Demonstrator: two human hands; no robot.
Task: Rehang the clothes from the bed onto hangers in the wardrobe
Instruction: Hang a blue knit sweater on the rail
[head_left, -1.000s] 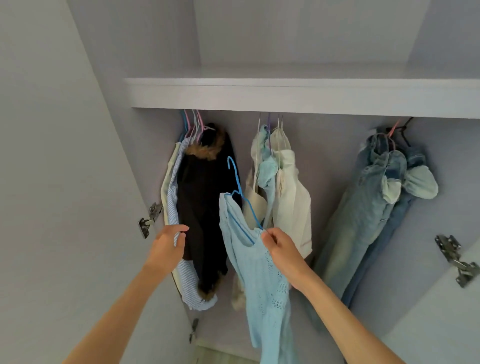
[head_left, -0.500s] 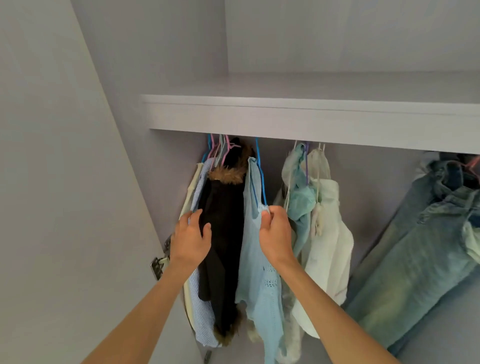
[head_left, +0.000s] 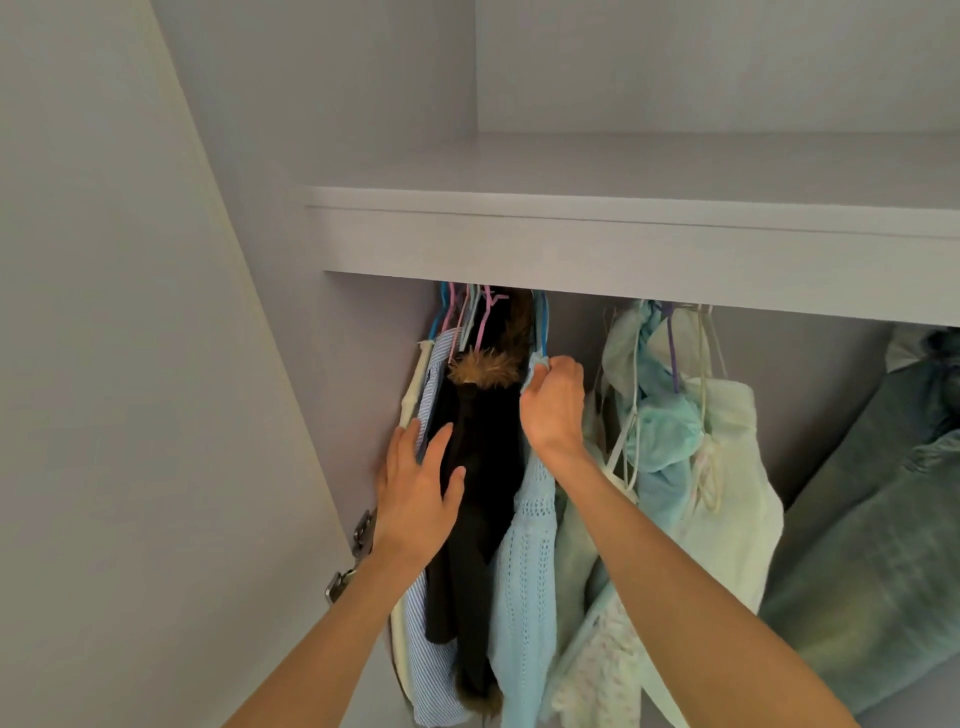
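The step in hand looks like hooking the light blue knit top (head_left: 524, 551) onto the rail, which is hidden under the shelf (head_left: 623, 249). The right hand (head_left: 553, 400) grips its blue hanger (head_left: 543, 325) at the shoulder; the left hand (head_left: 418, 488), fingers straight, presses the black fur-trimmed coat (head_left: 483, 467) aside. Next, probably release and straighten. Crowded hangers to the left and pale tops (head_left: 691, 447) to the right leave little room; jeans (head_left: 872, 519) hang further right.

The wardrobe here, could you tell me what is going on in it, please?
A person is hanging a light blue knit top in the wardrobe. The right hand grips its shoulder just under the shelf, while the left hand presses the black coat aside. Jeans hang at the right.
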